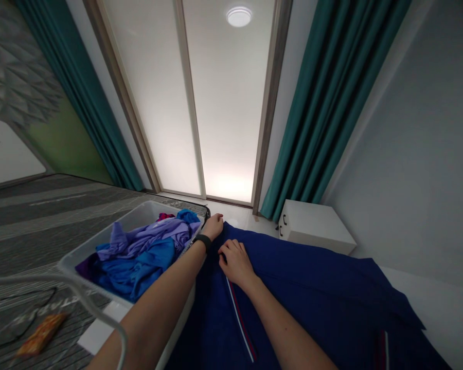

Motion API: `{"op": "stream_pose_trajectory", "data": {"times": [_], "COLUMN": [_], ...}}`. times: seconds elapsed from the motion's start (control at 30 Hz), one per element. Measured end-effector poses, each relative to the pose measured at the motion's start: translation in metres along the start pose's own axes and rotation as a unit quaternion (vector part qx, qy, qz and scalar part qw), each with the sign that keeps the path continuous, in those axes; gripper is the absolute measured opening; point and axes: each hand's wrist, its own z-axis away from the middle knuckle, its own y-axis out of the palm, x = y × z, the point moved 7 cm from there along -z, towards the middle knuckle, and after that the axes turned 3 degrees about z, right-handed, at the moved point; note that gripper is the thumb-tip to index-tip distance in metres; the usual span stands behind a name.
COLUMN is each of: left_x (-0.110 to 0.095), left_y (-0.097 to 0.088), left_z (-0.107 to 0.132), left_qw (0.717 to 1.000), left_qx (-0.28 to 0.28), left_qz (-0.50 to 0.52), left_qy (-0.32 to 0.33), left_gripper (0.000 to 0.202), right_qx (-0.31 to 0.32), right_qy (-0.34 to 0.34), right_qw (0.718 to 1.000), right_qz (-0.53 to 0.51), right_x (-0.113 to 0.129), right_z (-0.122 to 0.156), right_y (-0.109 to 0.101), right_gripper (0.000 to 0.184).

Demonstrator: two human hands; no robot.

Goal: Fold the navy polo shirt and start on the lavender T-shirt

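Observation:
A dark blue garment [301, 288] with a red and white stripe lies spread across the surface in front of me. My left hand [213, 226], with a black band on the wrist, is closed on the garment's far edge next to the basket. My right hand [234, 259] rests on the cloth a little nearer, its fingers curled and pinching the fabric beside the stripe. A pale plastic basket [139, 215] to the left holds crumpled blue, purple and magenta clothes [146, 249].
A white bedside cabinet [312, 226] stands at the back right by a grey wall. Teal curtains [332, 92] frame a frosted sliding door. A striped grey bed cover [34, 216] lies left, with an orange packet [42, 334] and a white cable [81, 298] on it.

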Motion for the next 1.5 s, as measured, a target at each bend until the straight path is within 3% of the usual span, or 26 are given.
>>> {"op": "stream_pose_trajectory", "data": {"times": [0.13, 0.27, 0.47, 0.67, 0.9, 1.13, 1.4, 1.5], "left_x": [-0.005, -0.007, -0.001, 0.012, 0.016, 0.016, 0.001, -0.003], "left_y": [-0.01, -0.024, -0.046, -0.05, -0.053, -0.051, -0.056, -0.058], "left_z": [0.029, 0.076, 0.125, 0.127, 0.124, 0.131, 0.142, 0.144], "left_qw": [0.999, 0.997, 0.995, 0.991, 0.982, 0.993, 0.995, 0.99], "left_qx": [-0.022, -0.036, -0.035, -0.012, -0.04, -0.036, -0.036, -0.038], "left_qz": [0.015, 0.008, -0.018, 0.084, 0.17, 0.101, -0.039, -0.076], "left_qy": [0.036, 0.06, 0.094, 0.101, 0.071, 0.056, 0.084, 0.112], "left_gripper": [0.036, 0.036, 0.024, 0.021, 0.031, 0.029, 0.029, 0.022], "right_qx": [0.002, 0.01, 0.022, 0.094, 0.064, 0.055, 0.1, 0.103], "right_qy": [0.006, 0.006, -0.003, -0.058, -0.063, -0.066, -0.076, -0.055], "right_qw": [1.0, 1.0, 1.0, 0.994, 0.995, 0.993, 0.992, 0.992], "right_qz": [-0.005, 0.003, 0.0, 0.015, 0.034, 0.084, -0.007, -0.042], "right_x": [-0.001, -0.001, -0.001, -0.002, 0.002, 0.001, -0.003, -0.01], "right_z": [-0.001, -0.001, -0.001, -0.005, -0.002, -0.002, -0.008, -0.008], "right_y": [0.0, 0.001, -0.001, -0.004, -0.008, -0.009, -0.015, -0.012], "right_gripper": [0.011, 0.01, 0.007, 0.02, 0.025, 0.013, 0.009, 0.017]}}
